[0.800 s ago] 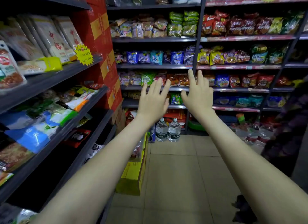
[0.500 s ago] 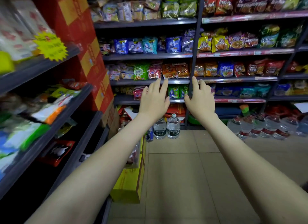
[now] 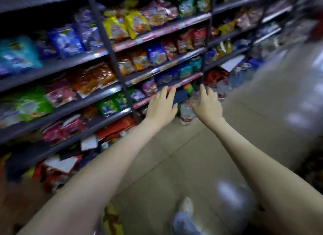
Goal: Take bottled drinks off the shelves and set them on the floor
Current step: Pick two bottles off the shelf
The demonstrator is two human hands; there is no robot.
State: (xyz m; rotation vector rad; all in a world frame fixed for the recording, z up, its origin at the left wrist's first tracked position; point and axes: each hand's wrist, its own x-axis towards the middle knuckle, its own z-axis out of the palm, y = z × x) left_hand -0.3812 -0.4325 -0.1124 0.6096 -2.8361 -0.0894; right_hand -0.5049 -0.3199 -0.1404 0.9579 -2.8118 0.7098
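Observation:
Both my arms stretch forward over the tiled floor. My left hand is spread with straight fingers and holds nothing. My right hand is likewise spread and empty. Between and just beyond the two hands, a clear water bottle with a red label stands on the floor near the foot of the shelves. More clear bottles stand on the floor farther right, blurred. The whole frame is smeared by motion.
Dark metal shelves full of snack bags run along the left and back. Red boxes sit on the lowest level. My shoe shows at the bottom. A blurred pale shape fills the right side.
The view has swung right and tilted, and I have moved closer to the back shelves. Both hands have dropped lower, toward the bottle on the floor, still spread and empty.

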